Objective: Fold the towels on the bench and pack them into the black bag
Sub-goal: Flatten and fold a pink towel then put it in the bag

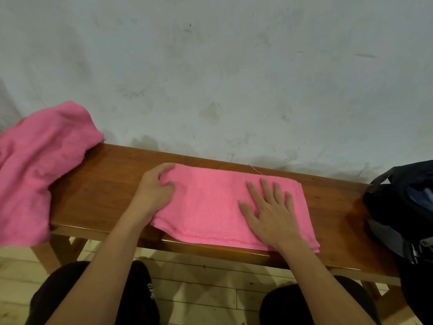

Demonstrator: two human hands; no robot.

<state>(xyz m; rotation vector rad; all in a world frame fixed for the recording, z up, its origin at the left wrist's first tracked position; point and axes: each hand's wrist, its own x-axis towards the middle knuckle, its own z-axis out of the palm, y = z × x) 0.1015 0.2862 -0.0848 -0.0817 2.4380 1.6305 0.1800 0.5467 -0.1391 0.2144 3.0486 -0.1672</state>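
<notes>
A pink towel (210,205), folded into a rectangle, lies flat across the middle of the wooden bench (103,184). My left hand (154,191) grips its left edge with curled fingers and thumb. My right hand (269,212) lies flat on the towel's right half, fingers spread and straight. A second pink towel (35,165) lies crumpled and unfolded at the bench's left end, hanging over the edge. The black bag (403,207) stands on the bench's right end, its top open.
A stained pale wall (234,78) rises directly behind the bench. Bare bench wood shows between the two towels and between the folded towel and the bag. My knees in dark trousers (98,296) sit below the bench front, over a light wood floor.
</notes>
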